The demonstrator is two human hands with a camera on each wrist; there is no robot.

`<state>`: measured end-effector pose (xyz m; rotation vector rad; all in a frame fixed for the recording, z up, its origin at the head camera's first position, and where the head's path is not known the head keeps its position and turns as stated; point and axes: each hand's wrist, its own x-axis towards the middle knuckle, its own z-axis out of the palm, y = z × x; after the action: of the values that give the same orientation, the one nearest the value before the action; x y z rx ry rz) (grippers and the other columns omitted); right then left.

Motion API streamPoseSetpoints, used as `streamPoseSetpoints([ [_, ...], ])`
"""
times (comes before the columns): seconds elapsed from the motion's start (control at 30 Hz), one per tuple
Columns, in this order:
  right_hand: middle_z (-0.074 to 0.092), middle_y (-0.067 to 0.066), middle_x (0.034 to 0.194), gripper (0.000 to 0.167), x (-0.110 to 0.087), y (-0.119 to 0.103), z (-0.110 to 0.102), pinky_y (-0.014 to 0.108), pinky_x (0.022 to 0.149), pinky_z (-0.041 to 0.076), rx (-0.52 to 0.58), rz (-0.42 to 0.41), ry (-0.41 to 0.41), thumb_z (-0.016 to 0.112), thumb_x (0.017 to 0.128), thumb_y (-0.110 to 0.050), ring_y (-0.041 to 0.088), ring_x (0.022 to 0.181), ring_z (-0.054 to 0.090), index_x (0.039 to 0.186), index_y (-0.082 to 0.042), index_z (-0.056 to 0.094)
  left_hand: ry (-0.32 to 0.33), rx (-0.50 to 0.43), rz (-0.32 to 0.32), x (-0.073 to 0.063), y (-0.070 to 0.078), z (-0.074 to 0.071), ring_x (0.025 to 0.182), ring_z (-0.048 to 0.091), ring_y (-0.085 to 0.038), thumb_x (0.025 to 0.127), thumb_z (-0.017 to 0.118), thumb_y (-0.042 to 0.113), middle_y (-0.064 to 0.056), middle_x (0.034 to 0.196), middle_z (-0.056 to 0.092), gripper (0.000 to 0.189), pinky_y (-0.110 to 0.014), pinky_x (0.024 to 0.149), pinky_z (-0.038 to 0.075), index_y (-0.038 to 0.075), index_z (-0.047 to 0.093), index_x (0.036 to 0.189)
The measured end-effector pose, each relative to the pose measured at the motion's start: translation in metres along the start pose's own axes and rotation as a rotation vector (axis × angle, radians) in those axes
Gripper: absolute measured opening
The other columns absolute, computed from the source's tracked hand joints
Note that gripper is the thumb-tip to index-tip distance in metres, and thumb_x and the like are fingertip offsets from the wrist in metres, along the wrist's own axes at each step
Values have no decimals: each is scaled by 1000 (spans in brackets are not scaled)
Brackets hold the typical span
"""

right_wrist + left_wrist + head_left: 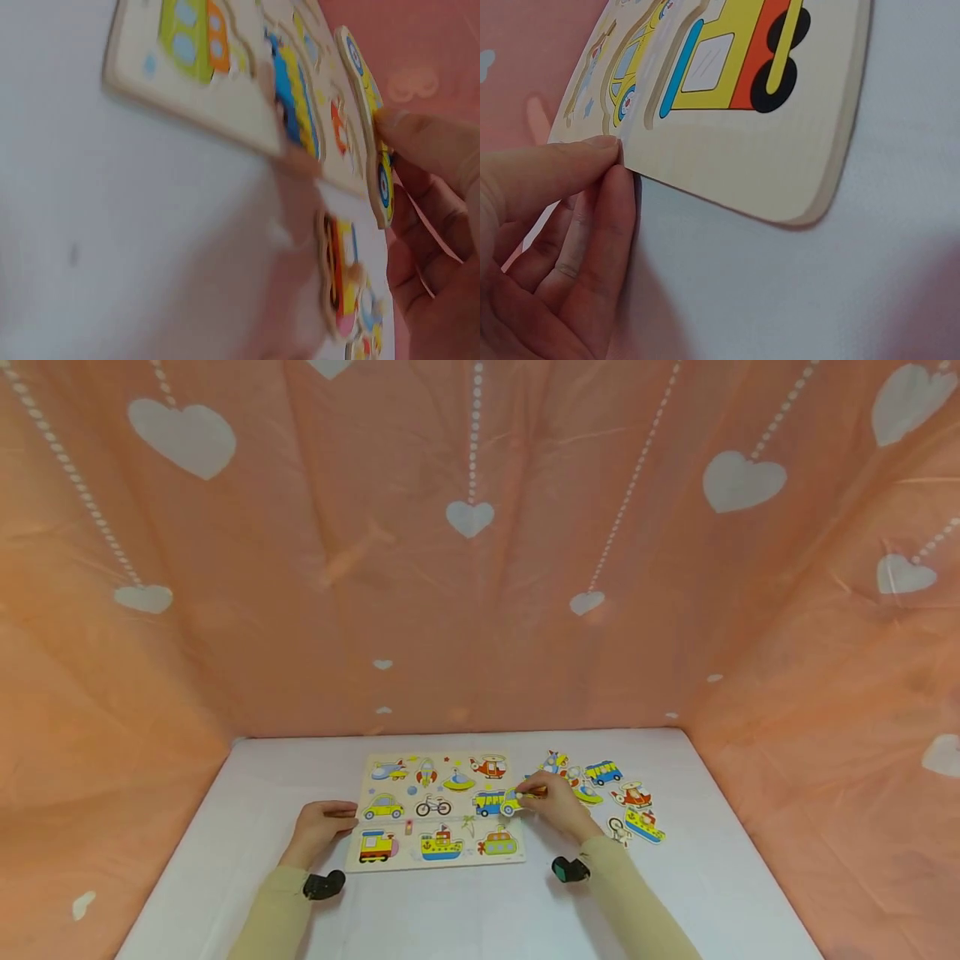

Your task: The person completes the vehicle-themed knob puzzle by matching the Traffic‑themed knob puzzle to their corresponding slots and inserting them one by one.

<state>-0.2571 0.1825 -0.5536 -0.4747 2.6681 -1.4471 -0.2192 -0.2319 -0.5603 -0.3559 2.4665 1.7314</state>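
A wooden vehicle puzzle board [401, 863] lies flat on the table, with pictured recesses of a plane, rocket, bicycle, bus, train, ship and others. My left hand [313, 831] pinches its left edge; in the left wrist view the thumb [592, 144] rests on top and a finger [613, 217] is against the underside. My right hand [558, 806] holds a yellow car puzzle piece [369, 112] between thumb and fingers. That piece hovers over the board's right side, beside the bus picture [487, 803]. The yellow car picture [384, 807] is at the board's left.
Loose pieces lie right of the board: a bus [603, 772], a helicopter [632, 794], a ship [645, 826], a bicycle [618, 830], and a train [341, 262] near my right hand. A pink curtain [465, 610] with white hearts surrounds the white table [450, 918].
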Motion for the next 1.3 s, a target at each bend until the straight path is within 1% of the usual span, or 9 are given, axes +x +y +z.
streamPoseSetpoints([
  [0.13, 63, -5, 95, 11, 8, -9, 9, 31, 80, 51, -9, -28, 33, 74, 84, -12, 16, 93, 58, 94, -14, 74, -6, 0, 13, 1, 1, 0, 80, 63, -19, 83, 67, -7, -21, 96, 66, 31, -26, 66, 57, -16, 60, 112],
  [0.23, 63, -5, 94, 9, 14, -18, 16, 31, 76, 49, -18, -52, 44, 74, 84, -12, 17, 91, 57, 93, -13, 75, -12, 11, -8, 2, 0, 0, 81, 62, -19, 84, 67, -5, -20, 97, 66, 33, -26, 68, 57, -15, 60, 114],
  [0.33, 64, -4, 94, 9, 20, -25, 23, 31, 75, 49, -21, -76, 34, 74, 84, -12, 19, 93, 57, 93, -11, 75, -5, 17, -34, 3, -2, 1, 82, 62, -19, 84, 67, -4, -19, 99, 65, 33, -26, 68, 57, -13, 60, 115],
  [0.43, 63, -1, 96, 11, 26, -30, 29, 32, 78, 50, -8, -101, 14, 73, 85, -12, 21, 96, 58, 95, -7, 74, -2, 18, -24, 3, -3, 2, 83, 63, -20, 83, 67, -5, -21, 100, 65, 34, -27, 69, 57, -14, 60, 115],
  [0.7, 61, 0, 97, 11, 32, -38, 51, 31, 75, 50, 94, -63, -18, 72, 85, -10, 20, 93, 55, 95, -5, 73, 0, 47, 3, 3, 0, 9, 79, 62, -20, 80, 68, -9, -20, 96, 66, 33, -27, 65, 57, -14, 62, 112],
  [0.83, 61, 1, 96, 10, 34, -42, 64, 29, 73, 51, 72, -67, -10, 72, 85, -10, 19, 92, 56, 94, -5, 73, -3, 61, -2, 2, -1, 12, 79, 62, -21, 80, 68, -9, -20, 97, 66, 33, -28, 66, 57, -13, 62, 112],
  [0.9, 61, 0, 96, 10, 36, -45, 71, 28, 72, 52, 37, -67, -7, 72, 85, -11, 19, 91, 57, 94, -7, 74, 2, 56, -8, 2, -1, 12, 80, 62, -21, 79, 68, -9, -19, 98, 66, 33, -28, 67, 57, -12, 63, 112],
  [1.03, 60, -1, 94, 8, 41, -51, 87, 25, 72, 53, 26, -55, -12, 73, 85, -10, 15, 88, 59, 93, -8, 74, -3, 41, -12, 3, -2, 12, 80, 62, -21, 80, 68, -10, -20, 98, 66, 34, -28, 68, 57, -13, 62, 113],
  [1.3, 58, -6, 93, 9, 46, -66, 119, 25, 74, 52, 126, 9, -58, 72, 86, -13, 11, 87, 56, 95, -11, 73, -16, 21, -11, 2, -1, 12, 79, 62, -21, 80, 68, -9, -21, 98, 66, 33, -29, 67, 58, -14, 61, 112],
])
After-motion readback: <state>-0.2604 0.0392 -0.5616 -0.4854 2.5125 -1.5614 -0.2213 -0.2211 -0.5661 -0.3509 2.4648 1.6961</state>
